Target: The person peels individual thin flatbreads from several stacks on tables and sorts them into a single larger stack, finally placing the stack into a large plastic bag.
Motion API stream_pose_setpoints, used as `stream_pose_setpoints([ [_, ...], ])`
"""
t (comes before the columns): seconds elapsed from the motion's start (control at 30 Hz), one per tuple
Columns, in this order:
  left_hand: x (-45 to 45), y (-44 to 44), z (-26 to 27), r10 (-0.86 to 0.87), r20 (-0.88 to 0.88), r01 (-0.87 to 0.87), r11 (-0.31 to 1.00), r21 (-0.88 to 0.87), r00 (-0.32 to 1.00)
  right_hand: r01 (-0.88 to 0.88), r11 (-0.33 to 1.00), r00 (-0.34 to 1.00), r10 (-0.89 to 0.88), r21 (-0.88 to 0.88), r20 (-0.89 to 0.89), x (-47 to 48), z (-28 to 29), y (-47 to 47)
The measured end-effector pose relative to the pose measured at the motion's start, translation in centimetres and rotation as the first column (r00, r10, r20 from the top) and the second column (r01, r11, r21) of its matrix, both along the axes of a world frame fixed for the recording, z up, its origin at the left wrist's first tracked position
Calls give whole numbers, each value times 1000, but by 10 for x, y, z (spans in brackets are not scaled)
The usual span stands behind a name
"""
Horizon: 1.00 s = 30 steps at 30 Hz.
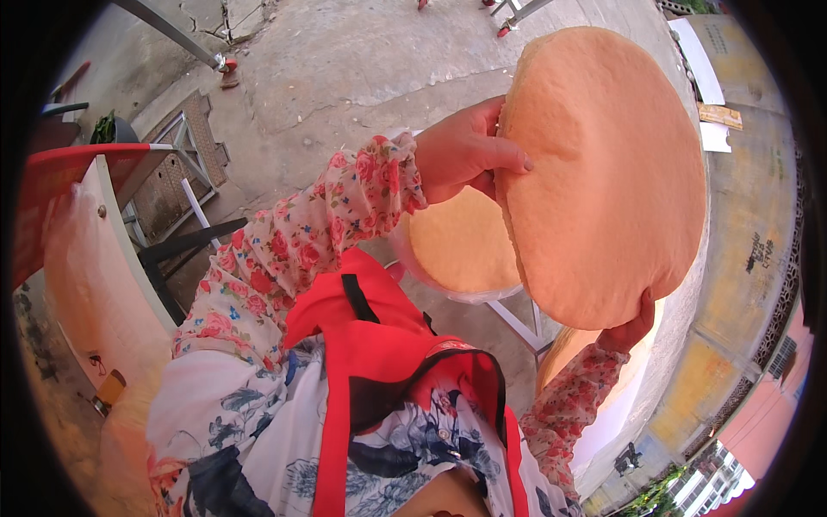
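Observation:
A large, round, flat sponge cake layer or bread point(607, 174), golden-brown on its face, is held up at the right. My left hand point(471, 148) grips its left edge, thumb on the near face and fingers behind. At its lower right edge, my right hand point(630, 329) holds it, largely hidden behind it. Below and behind it, another round golden piece point(462, 242) lies in a pale round container or clear plastic. Part of a further golden piece point(565, 346) shows beneath the held one, near my right sleeve.
Metal stand legs point(517, 323) stand under the round pieces. A red-edged table or panel point(97, 152) is at the left, beside a black bar point(194, 239). Wheeled metal legs point(171, 32) rest on the cracked concrete floor point(336, 58). A stained wall point(730, 258) runs along the right.

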<state>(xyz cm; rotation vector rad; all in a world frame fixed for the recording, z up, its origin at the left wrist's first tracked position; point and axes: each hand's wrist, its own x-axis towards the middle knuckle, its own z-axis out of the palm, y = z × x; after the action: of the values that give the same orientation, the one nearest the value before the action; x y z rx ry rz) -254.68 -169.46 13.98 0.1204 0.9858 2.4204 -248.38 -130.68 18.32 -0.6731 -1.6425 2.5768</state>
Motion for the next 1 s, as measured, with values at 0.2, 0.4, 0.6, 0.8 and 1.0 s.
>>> stream_pose_setpoints([
  [0.2, 73, 15, -119, 78, 262, -26, 980, -195, 962, 123, 958, 942, -31, -259, 335, 73, -175, 17],
  [0.4, 98, 34, -199, 314, 183, -226, 895, -385, 932, 189, 926, 876, -9, -327, 482, 99, -259, 30],
  [0.6, 126, 46, -200, 400, 256, -301, 887, -349, 880, 191, 942, 856, -22, -277, 516, 91, -240, 29],
  [0.8, 128, 46, -206, 388, 249, -291, 891, -349, 888, 86, 987, 920, -26, -137, 392, 74, -233, 45],
  [1.0, 127, 50, -199, 443, 265, -323, 861, -394, 857, 96, 971, 888, 16, -220, 459, 73, -250, 62],
])
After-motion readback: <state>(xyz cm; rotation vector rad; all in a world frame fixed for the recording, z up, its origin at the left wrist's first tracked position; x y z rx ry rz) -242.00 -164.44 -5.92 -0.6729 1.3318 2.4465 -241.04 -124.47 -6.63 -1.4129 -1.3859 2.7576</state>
